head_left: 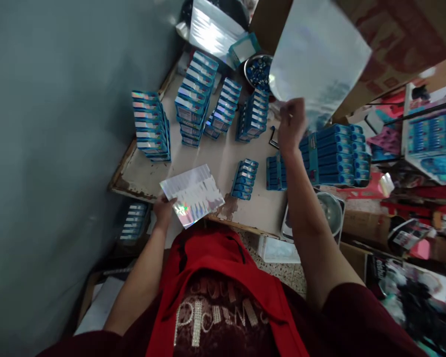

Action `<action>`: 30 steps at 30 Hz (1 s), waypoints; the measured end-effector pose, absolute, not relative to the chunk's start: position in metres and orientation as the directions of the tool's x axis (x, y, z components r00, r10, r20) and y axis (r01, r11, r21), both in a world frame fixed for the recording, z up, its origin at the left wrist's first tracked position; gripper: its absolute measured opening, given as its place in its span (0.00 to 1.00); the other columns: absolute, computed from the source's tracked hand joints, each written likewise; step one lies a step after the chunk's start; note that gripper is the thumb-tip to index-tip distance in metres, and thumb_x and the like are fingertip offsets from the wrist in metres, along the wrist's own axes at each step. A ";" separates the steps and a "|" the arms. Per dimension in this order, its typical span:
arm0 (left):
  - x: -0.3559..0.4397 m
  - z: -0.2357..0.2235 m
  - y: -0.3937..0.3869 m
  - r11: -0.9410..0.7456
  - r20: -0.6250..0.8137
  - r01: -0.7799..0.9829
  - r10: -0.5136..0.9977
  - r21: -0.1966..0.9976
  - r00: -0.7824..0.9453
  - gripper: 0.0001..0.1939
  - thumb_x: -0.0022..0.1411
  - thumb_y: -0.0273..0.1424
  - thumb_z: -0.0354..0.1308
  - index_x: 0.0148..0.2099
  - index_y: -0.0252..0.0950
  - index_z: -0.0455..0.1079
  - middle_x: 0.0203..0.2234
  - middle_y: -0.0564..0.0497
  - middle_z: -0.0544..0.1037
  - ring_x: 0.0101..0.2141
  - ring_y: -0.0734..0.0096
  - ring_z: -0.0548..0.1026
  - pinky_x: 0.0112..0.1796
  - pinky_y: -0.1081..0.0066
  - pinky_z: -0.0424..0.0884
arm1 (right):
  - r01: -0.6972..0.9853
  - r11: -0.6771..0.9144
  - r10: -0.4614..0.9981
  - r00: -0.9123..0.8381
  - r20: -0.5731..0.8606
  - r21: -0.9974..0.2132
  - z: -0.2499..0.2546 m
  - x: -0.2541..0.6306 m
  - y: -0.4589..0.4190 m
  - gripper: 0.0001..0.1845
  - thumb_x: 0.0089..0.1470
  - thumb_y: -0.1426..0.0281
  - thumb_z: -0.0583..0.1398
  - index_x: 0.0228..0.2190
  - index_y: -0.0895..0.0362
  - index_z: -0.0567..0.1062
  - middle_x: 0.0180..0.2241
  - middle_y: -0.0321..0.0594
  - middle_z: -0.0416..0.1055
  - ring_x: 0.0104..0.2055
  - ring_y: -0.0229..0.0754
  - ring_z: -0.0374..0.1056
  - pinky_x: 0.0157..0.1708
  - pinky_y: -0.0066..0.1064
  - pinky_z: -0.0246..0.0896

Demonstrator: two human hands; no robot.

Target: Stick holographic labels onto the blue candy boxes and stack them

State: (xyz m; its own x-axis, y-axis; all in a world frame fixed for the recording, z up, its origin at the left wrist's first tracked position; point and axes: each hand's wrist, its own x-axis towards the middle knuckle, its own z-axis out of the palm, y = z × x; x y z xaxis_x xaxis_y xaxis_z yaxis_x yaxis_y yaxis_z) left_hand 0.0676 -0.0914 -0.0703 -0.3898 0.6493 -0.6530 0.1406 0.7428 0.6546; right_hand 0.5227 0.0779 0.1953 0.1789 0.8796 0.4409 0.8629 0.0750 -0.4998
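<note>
My left hand (164, 210) grips the left edge of a shiny holographic sticker sheet (195, 193) by the table's front edge. Slits and rows of strips mark its surface, and rainbow glare shows near its lower corner. Raised over the right part of the table, my right hand (293, 119) pinches the lower edge of a large pale sheet (319, 54), which looks smooth and slightly curled. Between the hands stands a small stack of blue boxes (244, 179). A larger group of blue boxes (330, 156) lies partly behind my right forearm.
Stacked blue boxes (196, 89) with shiny strips stand at the back, with another stack (151, 124) at the left. A metal bowl (258, 69) holds small blue pieces. A large carton (405, 44) rises at back right; a grey wall (59, 148) bounds the left.
</note>
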 end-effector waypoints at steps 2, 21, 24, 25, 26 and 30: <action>0.063 -0.065 -0.096 0.756 -0.731 0.002 0.633 0.654 -0.254 0.18 0.40 0.32 0.69 0.37 0.36 0.75 0.27 0.54 0.78 0.31 0.65 0.75 0.34 0.68 0.73 | 0.877 -0.047 0.899 0.246 0.362 -0.479 0.156 0.513 0.104 0.11 0.76 0.61 0.54 0.47 0.53 0.74 0.42 0.44 0.77 0.49 0.49 0.76 0.55 0.46 0.71; 0.101 0.005 -0.145 0.607 -0.658 -0.290 0.743 0.740 -0.124 0.36 0.39 0.38 0.79 0.52 0.36 0.77 0.40 0.43 0.88 0.42 0.49 0.87 0.48 0.55 0.84 | 0.228 -0.317 0.948 0.080 -0.307 -0.921 0.026 0.414 -0.095 0.31 0.55 0.62 0.67 0.58 0.51 0.66 0.33 0.31 0.72 0.33 0.42 0.69 0.35 0.33 0.65; 0.116 0.008 -0.146 0.528 -0.565 -0.202 0.767 0.825 -0.304 0.42 0.44 0.39 0.76 0.61 0.39 0.70 0.41 0.47 0.86 0.42 0.56 0.86 0.47 0.59 0.83 | 0.165 -0.276 0.956 -0.056 -0.289 -0.947 0.028 0.432 -0.085 0.30 0.49 0.65 0.68 0.54 0.51 0.71 0.36 0.32 0.73 0.31 0.38 0.67 0.32 0.32 0.62; 0.120 0.009 -0.146 0.501 -0.521 -0.154 0.780 0.852 -0.347 0.46 0.45 0.38 0.76 0.65 0.40 0.66 0.41 0.47 0.86 0.42 0.58 0.86 0.48 0.60 0.83 | 0.138 -0.297 0.941 -0.130 -0.314 -0.945 0.028 0.440 -0.083 0.28 0.47 0.64 0.69 0.51 0.52 0.73 0.37 0.34 0.74 0.30 0.38 0.67 0.32 0.31 0.62; 0.124 0.012 -0.146 0.474 -0.476 -0.101 0.799 0.875 -0.367 0.51 0.46 0.38 0.76 0.70 0.41 0.61 0.42 0.48 0.85 0.42 0.59 0.86 0.48 0.61 0.83 | 0.111 -0.325 0.919 -0.197 -0.341 -0.939 0.028 0.446 -0.084 0.27 0.46 0.63 0.70 0.49 0.53 0.75 0.38 0.35 0.75 0.31 0.38 0.68 0.32 0.32 0.63; 0.131 0.025 -0.145 0.405 -0.388 0.041 0.896 0.913 -0.217 0.57 0.45 0.37 0.78 0.75 0.41 0.60 0.46 0.45 0.85 0.45 0.58 0.85 0.50 0.62 0.82 | 0.031 -0.430 0.863 -0.278 -0.421 -0.902 0.020 0.468 -0.095 0.29 0.42 0.59 0.75 0.46 0.54 0.81 0.38 0.37 0.80 0.35 0.41 0.73 0.37 0.34 0.70</action>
